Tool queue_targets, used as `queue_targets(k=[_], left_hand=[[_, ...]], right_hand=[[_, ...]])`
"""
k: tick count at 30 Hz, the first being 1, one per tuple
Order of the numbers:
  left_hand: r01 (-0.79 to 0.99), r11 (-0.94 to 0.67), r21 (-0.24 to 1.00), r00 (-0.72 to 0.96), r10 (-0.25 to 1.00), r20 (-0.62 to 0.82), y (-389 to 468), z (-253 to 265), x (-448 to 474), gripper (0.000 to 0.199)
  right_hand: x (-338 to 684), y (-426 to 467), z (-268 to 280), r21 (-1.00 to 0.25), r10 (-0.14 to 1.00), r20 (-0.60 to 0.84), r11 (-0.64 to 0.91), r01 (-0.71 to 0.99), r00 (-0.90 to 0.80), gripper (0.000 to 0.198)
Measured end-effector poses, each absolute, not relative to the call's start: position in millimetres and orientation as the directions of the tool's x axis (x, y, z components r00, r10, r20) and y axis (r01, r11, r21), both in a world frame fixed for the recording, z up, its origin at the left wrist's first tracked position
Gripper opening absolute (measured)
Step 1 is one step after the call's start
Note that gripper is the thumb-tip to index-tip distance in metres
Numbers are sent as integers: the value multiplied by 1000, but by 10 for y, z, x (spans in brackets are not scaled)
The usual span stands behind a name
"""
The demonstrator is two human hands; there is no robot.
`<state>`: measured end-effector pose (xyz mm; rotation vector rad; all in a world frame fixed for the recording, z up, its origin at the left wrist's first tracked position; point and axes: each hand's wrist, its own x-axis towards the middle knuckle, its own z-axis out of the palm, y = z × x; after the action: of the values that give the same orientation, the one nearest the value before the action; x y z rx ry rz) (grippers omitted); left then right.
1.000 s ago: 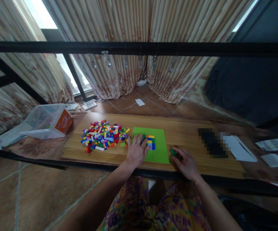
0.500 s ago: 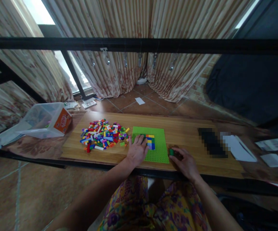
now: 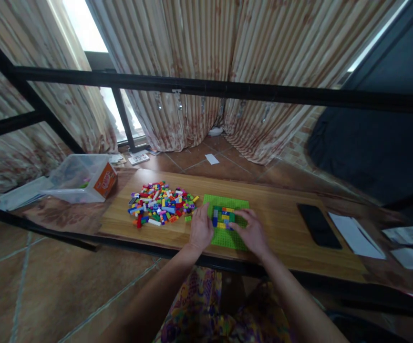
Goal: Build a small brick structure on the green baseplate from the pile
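Observation:
A lime-green studded baseplate lies on the wooden board, with a small block of toy bricks in blue, yellow, green, grey and orange built on it. My left hand rests along the plate's left edge, fingers stretched out, beside the built bricks and gripping nothing. From the right, my right hand reaches over the plate. Its thumb and fingers pinch a dark green brick at the right side of the built block. Whether that brick is pressed down fully cannot be seen.
Loose coloured bricks are heaped left of the plate. Beyond them stands a clear plastic bin with an orange label. A black phone and white papers lie to the right. A black metal rail crosses in front.
My right hand has carried the green brick left, from beside the plate onto the built block. My left hand has drawn back to the plate's left edge, uncovering more bricks. The view has shifted.

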<state>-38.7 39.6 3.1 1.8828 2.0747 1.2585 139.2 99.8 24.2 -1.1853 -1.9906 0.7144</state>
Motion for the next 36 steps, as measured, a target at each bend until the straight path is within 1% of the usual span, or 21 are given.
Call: queue_targets(k=[3, 7, 13, 17, 20, 23, 27, 30, 32, 36], left_hand=[[765, -86, 638, -276, 851, 446, 407, 3, -411, 56], [759, -94, 644, -260, 863, 433, 400, 14, -398, 55], [773, -98, 627, -235, 873, 427, 396, 33, -388, 51], [780, -106, 617, -224, 873, 433, 406, 17, -387, 51], [782, -112, 613, -220, 871, 439, 409, 13, -385, 52], [780, -111, 615, -220, 873, 436, 405, 21, -380, 52], [779, -105, 618, -223, 875, 429, 404, 24, -377, 53], [782, -107, 614, -221, 874, 433, 410, 16, -377, 53], [783, -110, 613, -220, 872, 438, 414, 13, -378, 53], [785, -117, 608, -215, 869, 445, 417, 17, -381, 53]], right_hand=[[1158, 1081, 211, -683, 873, 312, 480, 550, -375, 31], [1049, 1161, 122, -608, 859, 318, 510, 609, -402, 30], [1031, 1205, 82, -591, 862, 296, 503, 631, -411, 30], [1018, 1196, 104, -612, 875, 266, 478, 630, -405, 30], [1074, 1165, 111, -664, 880, 288, 468, 583, -379, 31], [1228, 1124, 107, -717, 902, 285, 424, 554, -323, 35], [1488, 1094, 95, -787, 941, 212, 324, 526, -262, 41], [1584, 1096, 95, -839, 954, 154, 263, 477, -256, 43], [1579, 1096, 104, -844, 951, 148, 264, 467, -271, 43], [1467, 1067, 140, -817, 941, 142, 287, 500, -307, 40]])
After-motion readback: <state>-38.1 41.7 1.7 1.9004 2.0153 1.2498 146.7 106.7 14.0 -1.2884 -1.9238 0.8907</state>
